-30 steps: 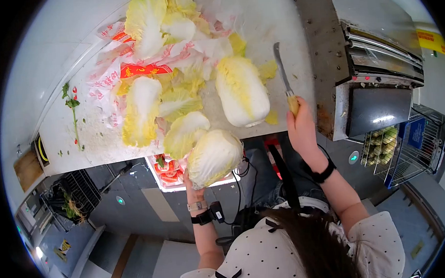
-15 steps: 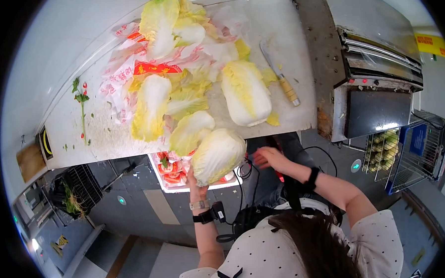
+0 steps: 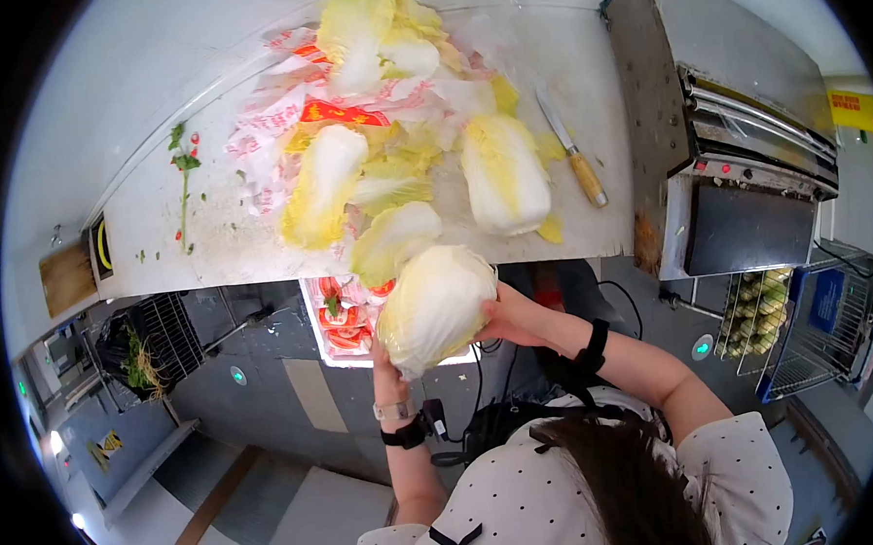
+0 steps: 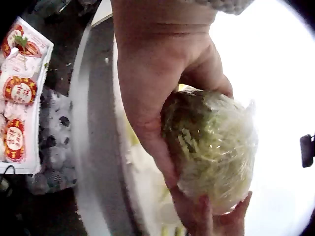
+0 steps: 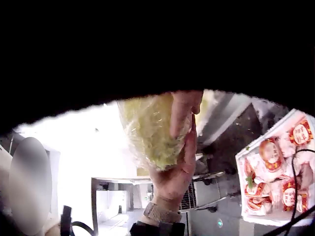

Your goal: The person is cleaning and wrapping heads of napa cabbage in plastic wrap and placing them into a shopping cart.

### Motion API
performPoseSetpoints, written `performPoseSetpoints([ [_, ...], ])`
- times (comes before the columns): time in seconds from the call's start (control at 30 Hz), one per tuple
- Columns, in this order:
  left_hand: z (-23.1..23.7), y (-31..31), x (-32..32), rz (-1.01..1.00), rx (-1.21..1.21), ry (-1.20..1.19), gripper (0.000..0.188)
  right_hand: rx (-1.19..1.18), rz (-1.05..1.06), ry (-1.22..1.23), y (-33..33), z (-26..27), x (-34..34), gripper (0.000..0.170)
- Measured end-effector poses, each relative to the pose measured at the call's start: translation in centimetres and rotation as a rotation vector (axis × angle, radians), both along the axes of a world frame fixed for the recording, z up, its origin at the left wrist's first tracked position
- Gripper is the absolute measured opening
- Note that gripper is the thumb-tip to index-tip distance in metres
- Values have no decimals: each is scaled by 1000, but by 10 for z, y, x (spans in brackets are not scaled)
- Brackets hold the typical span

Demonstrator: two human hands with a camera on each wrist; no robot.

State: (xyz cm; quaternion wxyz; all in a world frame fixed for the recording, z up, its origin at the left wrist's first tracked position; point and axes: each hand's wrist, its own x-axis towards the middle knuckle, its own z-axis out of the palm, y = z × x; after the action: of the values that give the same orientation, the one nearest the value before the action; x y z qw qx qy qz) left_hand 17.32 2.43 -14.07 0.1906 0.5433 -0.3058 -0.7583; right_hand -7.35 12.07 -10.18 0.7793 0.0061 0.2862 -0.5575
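Observation:
A napa cabbage (image 3: 436,307) is held off the table's front edge; in the left wrist view the cabbage (image 4: 211,147) looks covered in clear film. The left hand (image 3: 386,367) grips its lower left end, and in the left wrist view the left hand (image 4: 152,73) has thumb and fingers spread round it. On the right side the right hand (image 3: 505,318) holds it, fingers partly hidden behind it. A second cabbage (image 3: 506,177) lies on the table, with a wooden-handled knife (image 3: 584,176) to its right.
Loose leaves (image 3: 324,185) and printed plastic wrap (image 3: 274,109) cover the middle of the table (image 3: 134,252). A white tray of red-labelled packs (image 3: 342,330) is below the front edge. A metal machine (image 3: 749,176) stands at the right, near a wire cart (image 3: 819,324).
The right hand has let go of the knife, which lies on the table, and has moved left to the cabbage in the left hand. The view has shifted slightly.

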Motion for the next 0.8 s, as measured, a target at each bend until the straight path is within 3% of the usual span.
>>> performPoseSetpoints([
  [0.03, 16, -1, 1, 21, -6, 155, 74, -56, 35, 77, -4, 17, -4, 89],
  [0.1, 61, -4, 0, 55, -35, 468, 81, -85, 44, 21, -12, 49, -15, 74],
  [0.13, 99, -10, -18, 10, -26, 514, 87, -101, 49, -6, -14, 64, -19, 67],
  [0.23, 159, -22, -56, -167, 43, 366, 80, -192, 145, -93, -15, 101, -32, 68],
  [0.27, 180, -13, -73, -88, 113, 285, 76, -221, 206, -20, -17, 112, -35, 70],
  [0.37, 181, -13, -75, -81, 326, 501, 70, -235, 306, 245, -20, 152, -44, 88],
  [0.47, 180, -8, -83, -186, 252, 704, 66, -229, 401, 439, -15, 183, -57, 73],
  [0.6, 192, 0, -100, -324, 200, 803, 63, -425, 407, 804, 3, 194, -66, 70],
  [0.67, 205, 8, -114, -309, 197, 865, 62, -328, 256, 667, 18, 200, -72, 63],
  [0.73, 234, 15, -130, -227, 157, 619, 61, -244, 98, 551, 32, 211, -83, 56],
  [0.8, 230, 18, -123, -98, 340, 786, 61, -161, 4, 436, 41, 209, -95, 46],
])
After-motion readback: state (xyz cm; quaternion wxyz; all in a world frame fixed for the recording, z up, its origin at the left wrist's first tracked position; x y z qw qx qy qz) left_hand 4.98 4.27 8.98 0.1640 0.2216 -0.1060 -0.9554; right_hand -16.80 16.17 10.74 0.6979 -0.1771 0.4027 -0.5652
